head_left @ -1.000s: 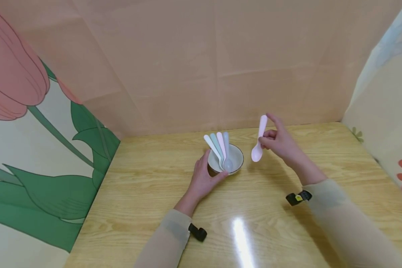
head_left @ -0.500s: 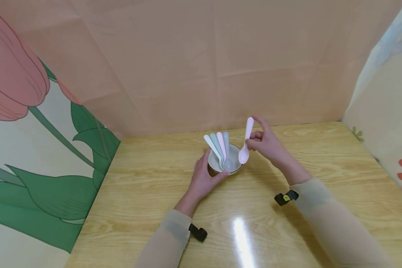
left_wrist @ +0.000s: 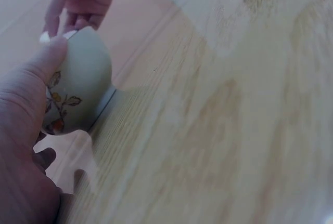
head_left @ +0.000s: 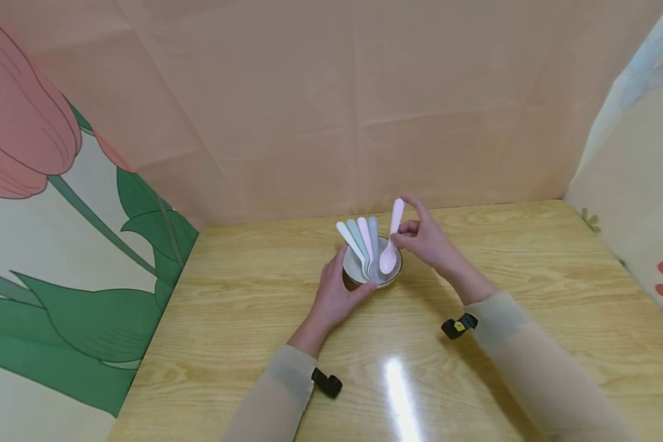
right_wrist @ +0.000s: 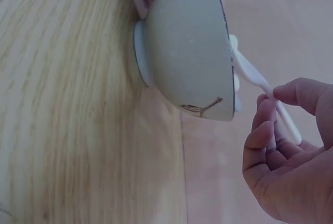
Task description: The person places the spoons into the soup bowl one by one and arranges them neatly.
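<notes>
A small bowl (head_left: 351, 265) with a dark rim stands on the table; its outer wall (left_wrist: 88, 81) shows a leaf pattern in the left wrist view. My left hand (head_left: 336, 298) grips the bowl from the left, thumb at the near rim. Several spoons lean in it, among them a white spoon (head_left: 347, 236), a green spoon (head_left: 355, 231), a pink spoon (head_left: 363, 229) and a grey-blue spoon (head_left: 373, 233). My right hand (head_left: 426, 242) pinches a pale pink spoon (head_left: 388, 260) by its handle. This spoon's bowl end points down, over the right part of the bowl.
The wooden table (head_left: 226, 319) reaches back to a plain pinkish backdrop (head_left: 287, 123). A tulip-printed panel (head_left: 88, 307) stands at the left, a flower-printed panel (head_left: 641, 196) at the right. A light reflection lies on the near tabletop.
My right hand has moved left with the pale pink spoon, from beside the bowl to over its right part. The left hand and the bowl have stayed in place.
</notes>
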The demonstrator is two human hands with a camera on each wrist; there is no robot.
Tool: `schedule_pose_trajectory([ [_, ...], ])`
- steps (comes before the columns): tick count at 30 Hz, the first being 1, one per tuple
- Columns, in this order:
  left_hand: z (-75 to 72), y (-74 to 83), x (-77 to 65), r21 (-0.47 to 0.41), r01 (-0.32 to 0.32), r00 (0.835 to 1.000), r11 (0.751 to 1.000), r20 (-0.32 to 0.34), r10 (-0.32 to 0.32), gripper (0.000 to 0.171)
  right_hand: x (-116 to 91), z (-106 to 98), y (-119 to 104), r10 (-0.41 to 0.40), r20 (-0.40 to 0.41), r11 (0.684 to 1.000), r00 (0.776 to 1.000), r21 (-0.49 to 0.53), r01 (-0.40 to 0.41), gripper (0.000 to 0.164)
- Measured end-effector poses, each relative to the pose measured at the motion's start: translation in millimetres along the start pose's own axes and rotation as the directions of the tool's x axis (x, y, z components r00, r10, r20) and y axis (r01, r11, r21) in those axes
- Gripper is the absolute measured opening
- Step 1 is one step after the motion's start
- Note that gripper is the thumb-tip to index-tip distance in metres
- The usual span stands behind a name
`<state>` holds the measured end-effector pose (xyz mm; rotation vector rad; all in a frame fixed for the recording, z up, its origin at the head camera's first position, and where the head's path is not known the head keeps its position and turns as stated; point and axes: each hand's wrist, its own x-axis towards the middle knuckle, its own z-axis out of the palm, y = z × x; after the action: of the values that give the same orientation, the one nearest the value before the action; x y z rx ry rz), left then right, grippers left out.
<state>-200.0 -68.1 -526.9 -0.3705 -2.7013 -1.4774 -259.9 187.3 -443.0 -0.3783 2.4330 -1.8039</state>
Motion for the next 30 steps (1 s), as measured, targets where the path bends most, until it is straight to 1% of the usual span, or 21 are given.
schedule_pose_trajectory([
  [3, -0.2, 0.8, -0.1, -0.008, -0.004, 1.000, 1.000, 0.002, 0.004, 0.112, 0, 3, 1, -0.003, 0.006, 0.999, 1.000, -0.033, 0.003, 0.095],
  [7, -0.4, 1.2, 0.2, -0.011, -0.006, 1.000, 1.000, 0.004, 0.006, 0.111, 0, 6, 3, -0.017, 0.012, 0.998, 1.000, -0.052, 0.017, 0.095],
  [13, 0.7, -0.7, 0.8, -0.006, -0.002, 1.000, 1.000, 0.010, 0.002, 0.111, 1, 10, 8, -0.031, 0.023, 0.997, 0.999, -0.071, 0.032, 0.093],
  [20, -0.6, 0.4, 0.3, 0.005, -0.007, 1.000, 1.000, 0.009, 0.007, 0.112, 2, 13, 10, -0.027, 0.036, 0.996, 0.999, -0.079, 0.030, 0.091],
  [26, 0.0, 0.6, 0.1, 0.002, -0.005, 1.000, 1.000, 0.011, 0.005, 0.113, 5, 15, 13, -0.031, 0.030, 0.995, 0.999, -0.094, 0.034, 0.088],
  [30, 0.4, 0.5, 0.5, 0.003, -0.002, 1.000, 1.000, 0.011, 0.002, 0.113, 5, 16, 13, -0.032, 0.018, 0.992, 0.999, -0.124, 0.034, 0.087],
])
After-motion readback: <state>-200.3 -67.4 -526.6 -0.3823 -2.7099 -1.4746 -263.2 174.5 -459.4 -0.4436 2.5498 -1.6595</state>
